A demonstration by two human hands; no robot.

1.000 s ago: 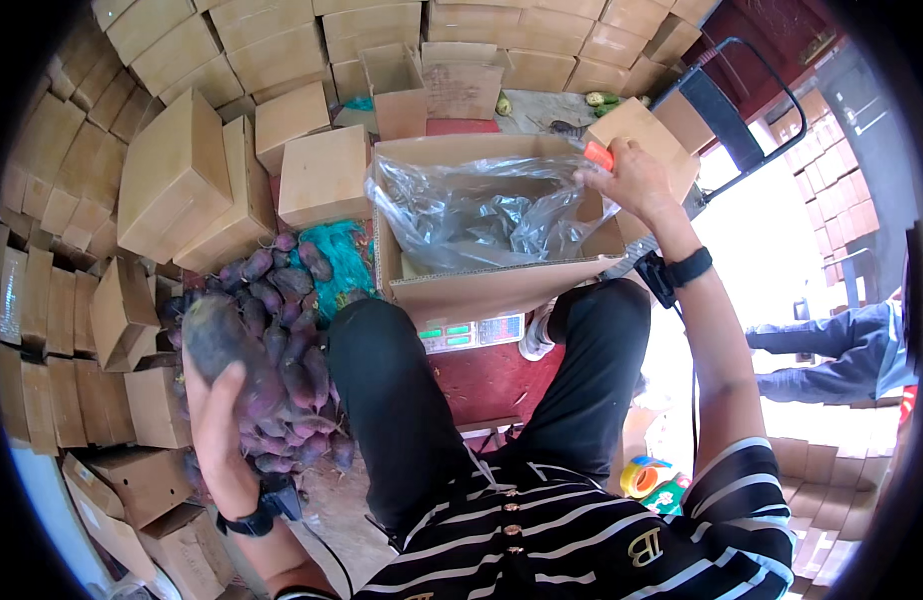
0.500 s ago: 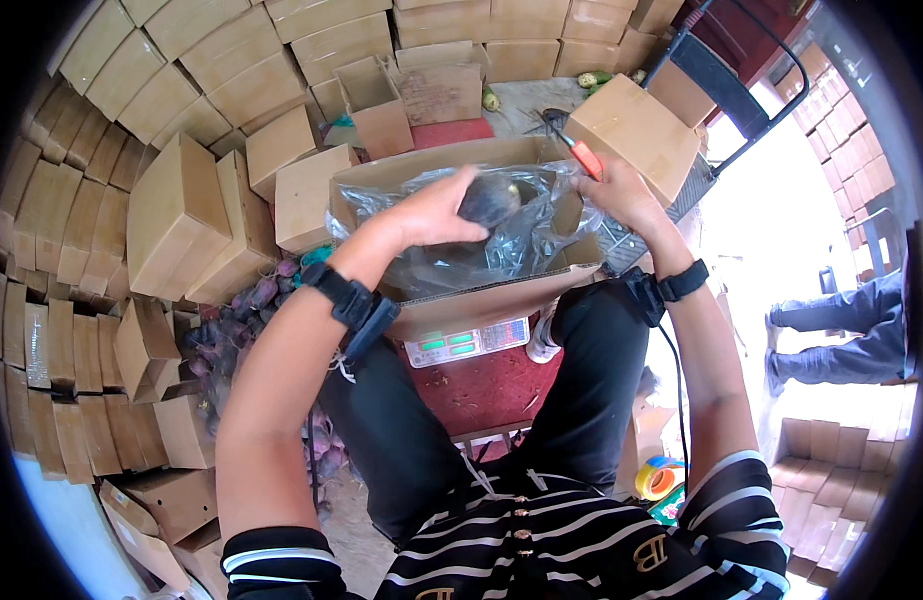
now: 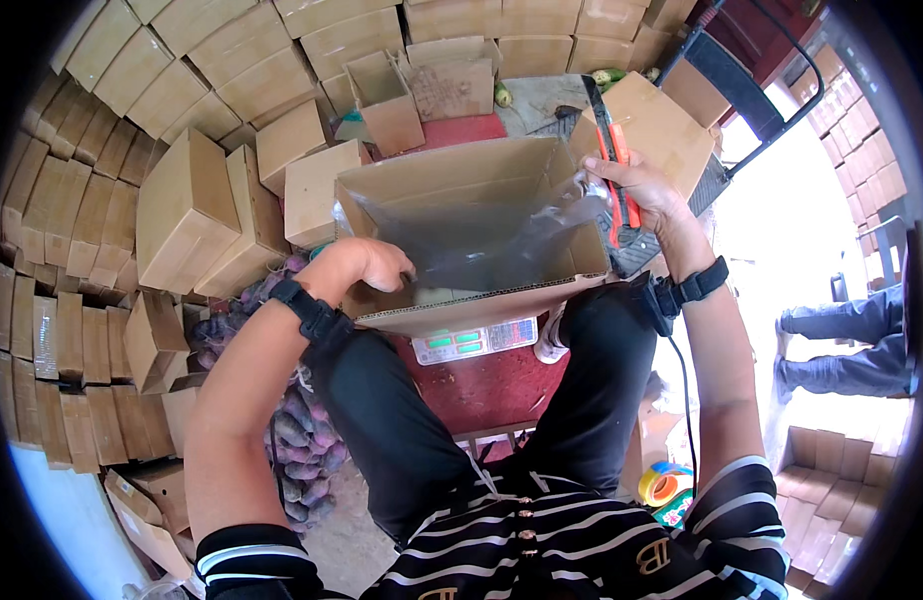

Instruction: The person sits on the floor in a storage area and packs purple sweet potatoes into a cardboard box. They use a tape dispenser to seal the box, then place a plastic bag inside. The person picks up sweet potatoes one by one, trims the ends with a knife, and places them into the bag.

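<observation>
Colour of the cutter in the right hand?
Orange with black, clearest in the head view: the utility knife is held in the right hand at the box's far corner.

Left hand (image 3: 374,265) fingertips hidden behind the carton (image 3: 479,306) wall; contents blurred under the plastic liner (image 3: 487,235). Scale (image 3: 475,341) mostly covered by carton. Bystander's legs (image 3: 850,345) cut off at edge.

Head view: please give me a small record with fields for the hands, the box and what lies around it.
left hand: at the near-left rim of the box, fingers over the edge
right hand: holds an orange cutter and the bag's edge
box: open cardboard, lined with a clear bag
under the box: scale with green display
lower left: sweet potatoes, purple
around: stacked cartons
lower right: tape roll
</observation>
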